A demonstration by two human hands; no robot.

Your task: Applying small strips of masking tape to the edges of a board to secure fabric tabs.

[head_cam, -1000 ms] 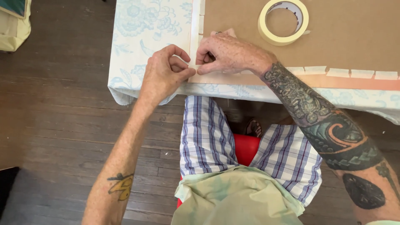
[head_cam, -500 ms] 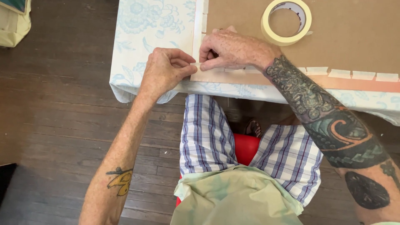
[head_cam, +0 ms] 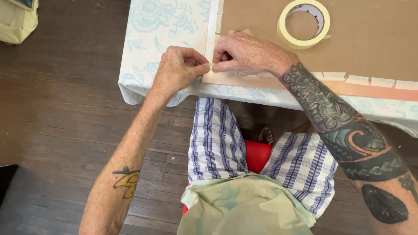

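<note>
Leftmost, dark floorboards [head_cam: 65,113] are seen, against which the near left corner of a table covered by a pale blue flowered cloth [head_cam: 165,26] hangs down. Just inside that corner, the left hand [head_cam: 176,69] is held closed, thumb and forefinger pinched together on one end of a short piece of cream tape [head_cam: 212,65], which is stretched level across to the right hand [head_cam: 248,54]. The right hand is likewise closed, its thumb and forefinger nipped on the other end of the piece, the remaining fingers curled under; whether the piece already touches the surface below cannot be told. Beneath both hands lies the near left corner of a brown sheet of card [head_cam: 370,39], along whose left edge and near edge short cream strips [head_cam: 357,79] are already laid, with a pinkish band [head_cam: 370,89] showing under those on the near edge. Farther right, a roll of masking tape [head_cam: 304,24] rests flat on the card, well apart from the hands. The step in hand is judged to be the fastening of the card's corner, with much of the near edge already done. For the next move, the piece would need to be lowered square across the corner and pressed flat without wrinkling, so that card and cloth are both caught.
</note>
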